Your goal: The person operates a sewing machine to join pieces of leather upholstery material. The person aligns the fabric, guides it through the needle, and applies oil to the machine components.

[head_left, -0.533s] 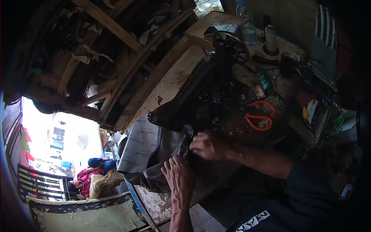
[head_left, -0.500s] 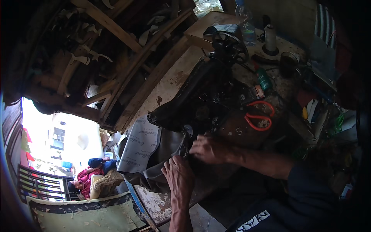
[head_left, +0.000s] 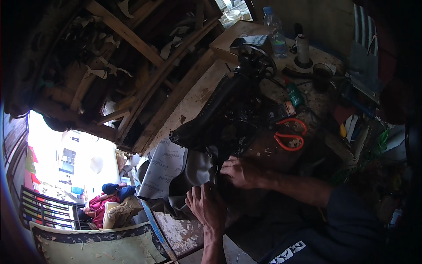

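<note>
A black sewing machine stands on the worn table, its head end pointing to the left. Under and in front of that end lies a dark grey, leather-like sheet with a pale printed backing turned up at its left. My left hand pinches the near edge of the sheet, fingers bent. Close to the needle area, my right hand has its fingers curled down on the same sheet. The fingertips of both hands are partly hidden, and the needle is lost in shadow.
Red-handled scissors lie right of the machine, near a green bottle. Behind are a thread cone, a dark cup and a water bottle. Wooden shelving runs along the left. A person sits beyond the table.
My left hand has shifted slightly right and down, and the gap between my hands has widened. More of the grey sheet shows beside the machine. The whole view has tilted a little.
</note>
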Tool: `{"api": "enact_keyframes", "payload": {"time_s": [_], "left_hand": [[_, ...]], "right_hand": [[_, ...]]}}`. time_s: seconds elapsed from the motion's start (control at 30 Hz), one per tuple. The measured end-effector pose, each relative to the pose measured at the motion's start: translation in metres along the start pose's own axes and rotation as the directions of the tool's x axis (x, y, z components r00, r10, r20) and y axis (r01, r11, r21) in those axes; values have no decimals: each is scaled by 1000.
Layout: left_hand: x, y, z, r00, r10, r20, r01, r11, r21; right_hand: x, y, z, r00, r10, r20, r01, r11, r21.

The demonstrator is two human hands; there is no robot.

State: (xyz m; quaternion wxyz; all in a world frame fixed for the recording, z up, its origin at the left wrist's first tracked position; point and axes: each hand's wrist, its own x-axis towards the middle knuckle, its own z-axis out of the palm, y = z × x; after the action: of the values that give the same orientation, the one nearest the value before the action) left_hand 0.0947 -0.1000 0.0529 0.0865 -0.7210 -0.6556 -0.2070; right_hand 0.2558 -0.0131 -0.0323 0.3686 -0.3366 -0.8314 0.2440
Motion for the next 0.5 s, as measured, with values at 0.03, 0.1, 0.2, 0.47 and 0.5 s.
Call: {"api": "enact_keyframes", "payload": {"time_s": [0.03,0.1,0.2,0.47,0.5], "left_hand": [[-4,1,0,1000,-1,6,1,1000,-14],[-9,1,6,998,61,3,-61,998,-31],[-15,-4,26,991,129,33,-126,988,-87],[-7,-3,30,958,30,284,-8,997,-78],[-6,-5,31,967,7,253,30,990,-141]], "right_hand": [[-1,-1,-4,999,47,1,-47,999,11],[0,3,-10,990,139,3,-139,990,-12],[4,8,-20,982,189,3,-188,981,47],[10,17,-28,982,150,115,-150,989,-7],[11,18,-30,980,158,119,-162,987,20]]}}
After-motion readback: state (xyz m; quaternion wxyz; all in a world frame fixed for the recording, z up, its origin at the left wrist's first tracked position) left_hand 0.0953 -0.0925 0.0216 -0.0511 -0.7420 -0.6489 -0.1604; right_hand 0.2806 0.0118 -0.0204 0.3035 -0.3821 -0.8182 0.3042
